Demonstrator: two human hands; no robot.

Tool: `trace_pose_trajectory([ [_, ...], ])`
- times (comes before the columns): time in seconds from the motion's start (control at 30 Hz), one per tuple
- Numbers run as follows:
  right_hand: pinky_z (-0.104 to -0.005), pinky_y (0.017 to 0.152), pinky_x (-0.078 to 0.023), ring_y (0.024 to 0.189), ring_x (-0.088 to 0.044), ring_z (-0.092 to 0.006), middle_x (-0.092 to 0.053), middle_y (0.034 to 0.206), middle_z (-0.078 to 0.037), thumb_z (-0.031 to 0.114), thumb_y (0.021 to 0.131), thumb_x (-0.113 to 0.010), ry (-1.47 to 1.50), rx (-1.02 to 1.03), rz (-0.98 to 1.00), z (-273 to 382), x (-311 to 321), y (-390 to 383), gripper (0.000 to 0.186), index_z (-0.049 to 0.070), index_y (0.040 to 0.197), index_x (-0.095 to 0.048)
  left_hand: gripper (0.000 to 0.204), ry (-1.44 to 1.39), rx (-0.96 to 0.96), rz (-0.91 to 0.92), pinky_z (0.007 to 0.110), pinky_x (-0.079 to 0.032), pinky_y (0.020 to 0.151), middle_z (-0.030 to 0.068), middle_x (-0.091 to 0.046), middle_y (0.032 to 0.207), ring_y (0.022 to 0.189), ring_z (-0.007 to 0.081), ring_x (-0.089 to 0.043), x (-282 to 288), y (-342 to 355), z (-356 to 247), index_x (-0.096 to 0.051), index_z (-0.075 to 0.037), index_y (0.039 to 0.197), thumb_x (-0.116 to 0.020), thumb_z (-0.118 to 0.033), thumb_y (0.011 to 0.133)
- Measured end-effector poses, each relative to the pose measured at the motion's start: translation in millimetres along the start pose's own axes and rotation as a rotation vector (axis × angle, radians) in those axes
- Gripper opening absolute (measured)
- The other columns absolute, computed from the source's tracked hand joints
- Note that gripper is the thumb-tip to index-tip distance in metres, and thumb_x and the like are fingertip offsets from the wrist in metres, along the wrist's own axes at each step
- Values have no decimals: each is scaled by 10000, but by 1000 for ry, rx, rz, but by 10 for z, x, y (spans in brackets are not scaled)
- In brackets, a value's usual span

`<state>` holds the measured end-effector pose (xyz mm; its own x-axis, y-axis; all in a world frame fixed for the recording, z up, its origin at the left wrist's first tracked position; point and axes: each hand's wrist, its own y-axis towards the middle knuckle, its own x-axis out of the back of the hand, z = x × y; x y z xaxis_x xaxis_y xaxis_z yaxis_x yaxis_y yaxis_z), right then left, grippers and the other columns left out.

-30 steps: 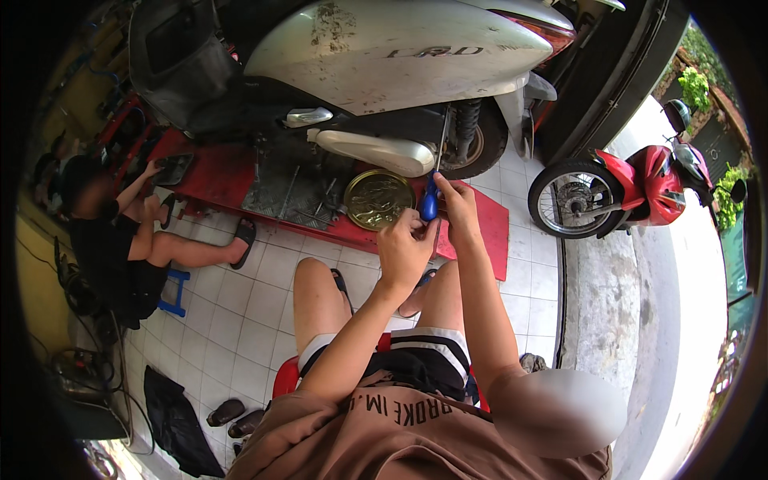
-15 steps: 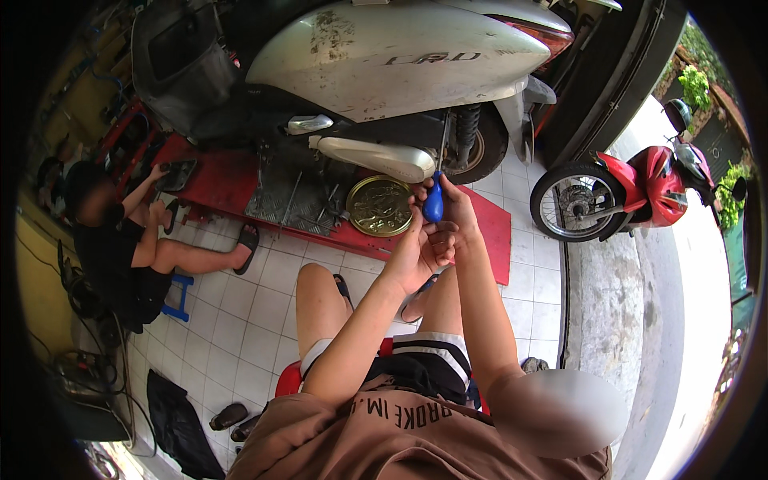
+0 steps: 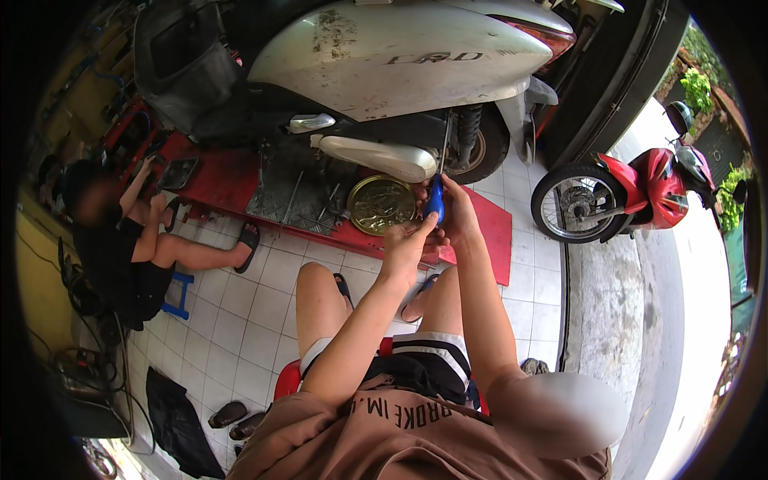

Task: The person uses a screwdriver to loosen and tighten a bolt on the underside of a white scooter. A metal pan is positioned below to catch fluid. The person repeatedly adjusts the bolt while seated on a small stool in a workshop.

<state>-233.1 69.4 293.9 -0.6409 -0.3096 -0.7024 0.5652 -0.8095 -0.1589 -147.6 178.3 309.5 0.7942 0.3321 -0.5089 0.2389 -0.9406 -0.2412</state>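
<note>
beside the silver scooter (image 3: 384,64), the person's left hand (image 3: 406,242) is now laying its thumb on the butt of the blue-handled tool (image 3: 434,200), no longer hanging loose below it as half a second ago. to my eye, that is bringing both hands onto the one handle again, so the hold is probably getting steadier. the right hand (image 3: 462,214) is staying closed round the upper handle; the left's fingers are curling underneath, and whether they are really clamping, i cannot tell. the tool's thin shaft (image 3: 445,142) is running away from the hands, close by the rear shock absorber (image 3: 466,132); what its tip is meeting, i cannot make out. compared with the earlier frame, a co-worker's hand (image 3: 146,166) is hovering a little off the dark tray (image 3: 180,170) instead of reaching its edge. the gold dish (image 3: 354,221) is sitting unmoved on the red platform (image 3: 490,240), just left of the hands.
</note>
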Motion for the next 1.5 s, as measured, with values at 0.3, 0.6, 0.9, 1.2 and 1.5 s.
trace_pose_trajectory([
  [0.3,-229,497,-432,549,-531,-82,-590,667,-22,297,840,-720,-639,187,-413,41,-229,-109,341,-32,807,-637,193,1133,-986,-229,367,-466,487,116,-621,592,506,281,-618,54,4,9,-543,-8,737,-733,-36,720],
  [0.6,-292,656,-515,751,-612,-208,-603,826,-101,244,962,-528,118,95,59,0,-47,12,257,-13,953,-537,322,340,-61,191,235,-375,416,18,-589,595,470,101,-542,52,43,-57,-560,-39,820,-664,-335,894],
  [0.9,-313,900,-406,1042,-490,-218,-540,909,-68,268,987,-481,748,127,472,-326,-70,86,244,39,1067,-457,436,-929,414,442,183,-371,462,60,-528,766,568,95,-469,-88,5,-78,-519,-7,1020,-481,-439,971],
  [1.2,-245,547,-482,592,-548,-140,-566,707,-25,348,983,-475,84,-88,221,-14,117,43,275,88,940,-553,338,-32,16,67,193,-343,414,8,-551,686,473,66,-451,9,99,-68,-601,-16,910,-613,-352,931],
  [1.5,-220,506,-429,550,-531,-79,-586,670,-18,265,931,-596,-449,170,-296,22,-67,5,255,21,859,-615,223,1270,-837,-115,406,-487,540,207,-629,639,577,364,-630,33,62,-145,-602,49,714,-729,-127,766],
])
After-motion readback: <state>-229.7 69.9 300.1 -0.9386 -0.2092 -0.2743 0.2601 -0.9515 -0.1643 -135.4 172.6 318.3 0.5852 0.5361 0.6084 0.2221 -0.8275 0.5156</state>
